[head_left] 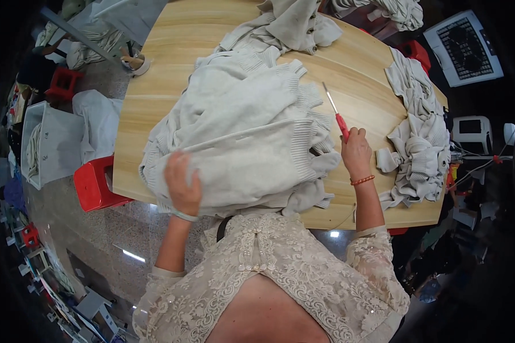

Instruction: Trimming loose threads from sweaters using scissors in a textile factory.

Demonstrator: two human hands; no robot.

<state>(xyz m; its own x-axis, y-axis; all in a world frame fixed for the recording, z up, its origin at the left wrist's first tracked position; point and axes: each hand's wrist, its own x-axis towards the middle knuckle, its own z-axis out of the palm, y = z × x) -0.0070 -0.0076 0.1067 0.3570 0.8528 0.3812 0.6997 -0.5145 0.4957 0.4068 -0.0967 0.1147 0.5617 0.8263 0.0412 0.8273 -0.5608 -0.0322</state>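
A stack of light grey knitted sweaters point(234, 114) with ribbed hems and cuffs covers the middle of the wooden table point(355, 80). My left hand point(183, 184), slightly blurred, is over the near left part of the top sweater, thumb apart from the fingers. Whether it presses on the knit I cannot tell. To the right of the stack, my right hand point(357, 153) is closed around a red-handled tool point(341, 123). Its thin metal shaft points away from me; the tip is too small to make out.
More grey knitwear lies at the table's right edge point(418, 137), and a buttoned grey garment point(294, 26) at its far end. A red stool point(100, 184) touches the left side. Beyond it stand a white bin point(54, 140) and white sacking point(97, 123).
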